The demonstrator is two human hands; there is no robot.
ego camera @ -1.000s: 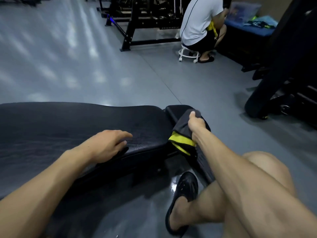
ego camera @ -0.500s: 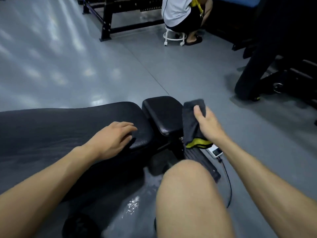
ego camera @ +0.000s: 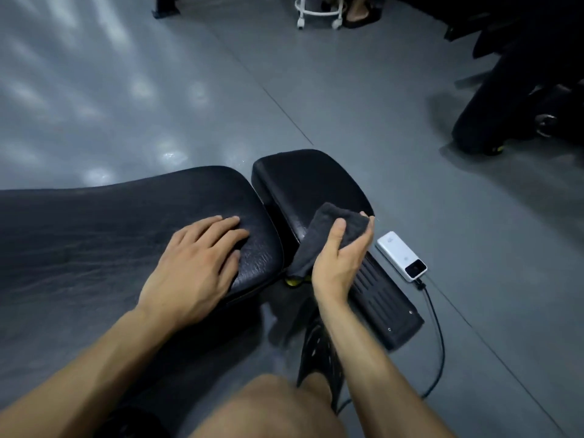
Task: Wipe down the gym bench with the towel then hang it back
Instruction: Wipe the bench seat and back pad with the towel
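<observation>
**Q:** What are the hands holding?

**A:** The right hand (ego camera: 339, 260) is closed around a bunched dark grey towel (ego camera: 328, 230), thumb on top, fingers wrapped underneath. The towel rests against the near edge of the small seat pad (ego camera: 303, 181) of the gym bench (ego camera: 126, 216); a bit of yellow trim hangs at its lower end. The left hand (ego camera: 196, 263) holds nothing. It lies flat, fingers spread, on the end of the long back pad.

**Q:** Why are they placed that way?

**A:** The flat left hand probably braces the person leaning over the bench. Bunching the towel gives a firm wad to press on the vinyl. Judging from this, the wiping is at the seat pad, and hanging the towel back is not yet done.

**Q:** What else is nearby?

**A:** Just right of the bench, on the grey floor (ego camera: 347, 99), lies a white power bank (ego camera: 401, 256) with a black cable (ego camera: 437, 327) trailing toward the camera. It sits beside the bench's ribbed black foot plate (ego camera: 382, 298). The person's bare knee and a dark sandal show below. A white wheeled stool (ego camera: 317, 14) stands well apart at the top edge; dark gym equipment fills the upper right.

**Q:** Does anything get in the way?

**A:** The power bank is close to the towel hand, so a wide sweep off the pad's edge could knock it. No hanging spot is visible.
</observation>
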